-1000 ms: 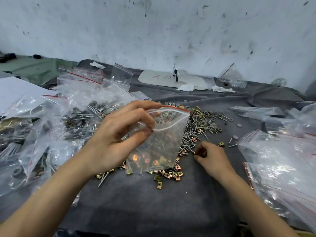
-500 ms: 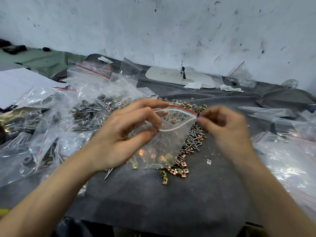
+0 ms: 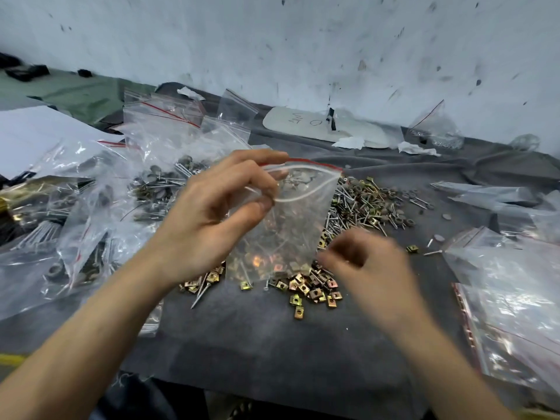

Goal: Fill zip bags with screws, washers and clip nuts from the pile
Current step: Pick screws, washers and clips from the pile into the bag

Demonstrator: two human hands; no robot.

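My left hand [image 3: 212, 219] pinches the near lip of a clear zip bag [image 3: 291, 225] with a red strip and holds its mouth open above the pile. A few clip nuts and screws lie in the bag's bottom. Behind and right of the bag, screws [image 3: 360, 207] and washers [image 3: 406, 221] spread over the grey cloth. Gold clip nuts [image 3: 312, 291] lie under and in front of the bag. My right hand [image 3: 369, 268] is blurred, low beside the bag's lower right corner, just above the clip nuts. Its grip is unclear.
Filled zip bags [image 3: 91, 207] are heaped on the left. Flat empty bags [image 3: 509, 292] lie stacked on the right. A white board [image 3: 303, 122] and paper scraps lie at the back by the wall. Bare grey cloth [image 3: 272, 344] covers the table in front.
My right hand rose from the pile to the bag's mouth, then dropped down to the clip nuts at the bag's lower right. My left hand kept the bag open.
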